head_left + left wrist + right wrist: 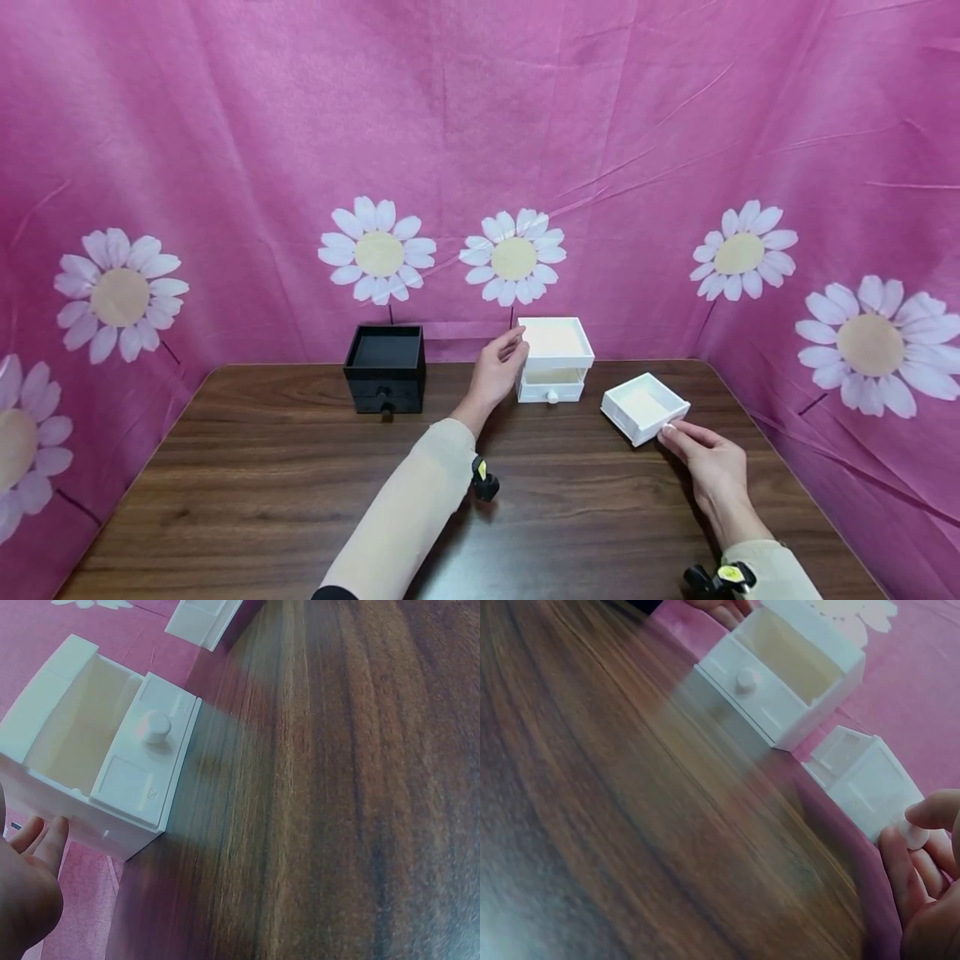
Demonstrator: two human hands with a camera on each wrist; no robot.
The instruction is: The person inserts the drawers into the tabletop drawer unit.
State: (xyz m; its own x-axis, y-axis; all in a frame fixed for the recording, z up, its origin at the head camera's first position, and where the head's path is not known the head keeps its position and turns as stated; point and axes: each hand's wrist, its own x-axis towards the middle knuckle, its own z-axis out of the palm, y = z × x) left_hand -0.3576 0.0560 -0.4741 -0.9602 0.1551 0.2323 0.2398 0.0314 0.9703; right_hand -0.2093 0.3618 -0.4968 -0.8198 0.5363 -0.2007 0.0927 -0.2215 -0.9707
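Observation:
A small white two-tier drawer cabinet (555, 342) stands at the back of the table, its upper slot empty and its lower drawer (146, 761) with a round knob pushed in. My left hand (497, 371) is at the cabinet's left side, fingertips right at the wall with fingers fairly straight. To the right, my right hand (708, 462) pinches the round knob (913, 834) of a loose white drawer (645, 408) between thumb and fingers. This drawer faces up, shows nothing inside and sits turned at an angle beside the cabinet.
A black drawer cabinet (385, 367) with an open-topped tray and dark knobs stands left of the white one. Pink cloth (480, 125) printed with daisies hangs behind and beside the brown wooden table (300, 475).

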